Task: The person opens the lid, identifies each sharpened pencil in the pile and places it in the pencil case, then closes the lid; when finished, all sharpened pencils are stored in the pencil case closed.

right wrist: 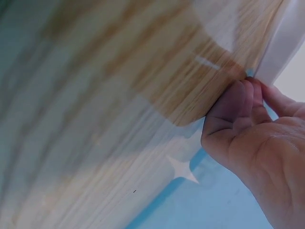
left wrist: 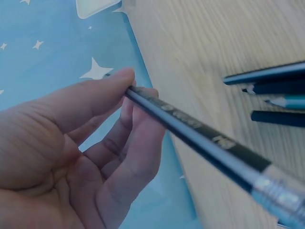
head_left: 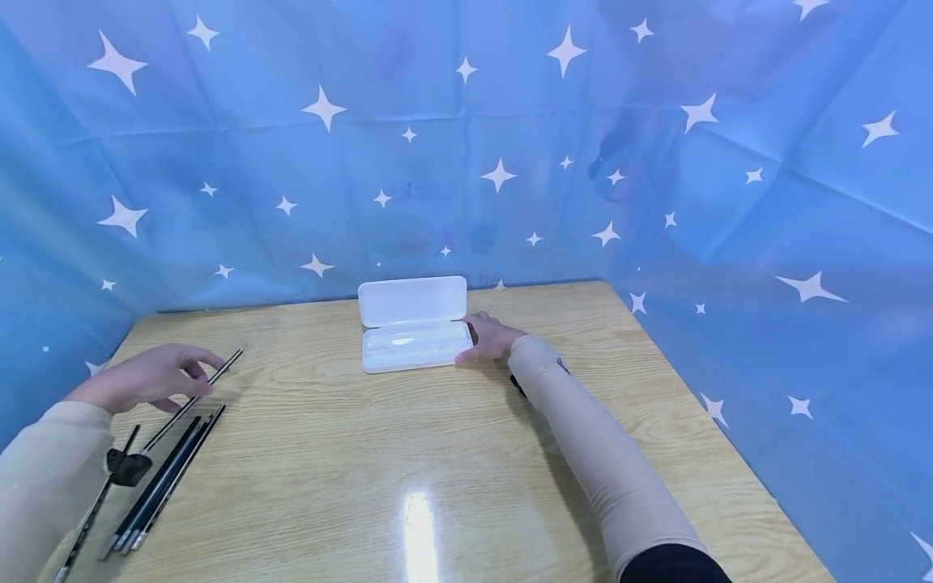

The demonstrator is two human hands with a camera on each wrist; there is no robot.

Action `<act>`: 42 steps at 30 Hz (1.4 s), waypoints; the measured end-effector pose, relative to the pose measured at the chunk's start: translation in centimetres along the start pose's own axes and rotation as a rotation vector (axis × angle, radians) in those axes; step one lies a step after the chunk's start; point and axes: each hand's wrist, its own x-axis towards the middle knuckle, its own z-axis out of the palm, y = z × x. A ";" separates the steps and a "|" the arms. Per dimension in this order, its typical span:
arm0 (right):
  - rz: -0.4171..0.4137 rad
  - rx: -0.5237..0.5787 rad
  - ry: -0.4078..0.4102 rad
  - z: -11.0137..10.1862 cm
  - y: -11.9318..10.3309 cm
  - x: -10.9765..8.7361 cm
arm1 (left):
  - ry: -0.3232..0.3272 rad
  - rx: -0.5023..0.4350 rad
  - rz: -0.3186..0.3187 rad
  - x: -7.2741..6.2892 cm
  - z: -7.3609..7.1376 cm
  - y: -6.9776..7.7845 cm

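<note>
My left hand (head_left: 156, 376) pinches a dark pencil (left wrist: 205, 136) between thumb and fingers, tilted above the tabletop. Its silver end with a clear cap comes close to the left wrist camera. Below this hand, several dark pencils (head_left: 168, 486) lie side by side on the table, with another pencil (head_left: 91, 518) apart to their left, partly under the sleeve. An opened white pencil case (head_left: 415, 348) lies at the back of the table, its lid (head_left: 412, 301) tipped up behind. My right hand (head_left: 492, 336) grips the case's right end, thumb at the front corner and fingers behind.
The wood-grain table (head_left: 328, 453) reaches back to a blue star-patterned cloth (head_left: 408, 186), which also hangs along both sides. A bright light reflection (head_left: 419, 534) lies on the table near the front.
</note>
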 end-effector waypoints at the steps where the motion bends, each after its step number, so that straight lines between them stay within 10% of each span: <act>1: 0.001 -0.004 -0.001 0.0 0.0 0.0 | 0.005 0.005 0.003 0.1 0.0 0.2; 42: -0.034 -0.001 0.003 0.1 -0.1 -0.4 | 0.009 0.108 0.163 6.4 1.4 8.3</act>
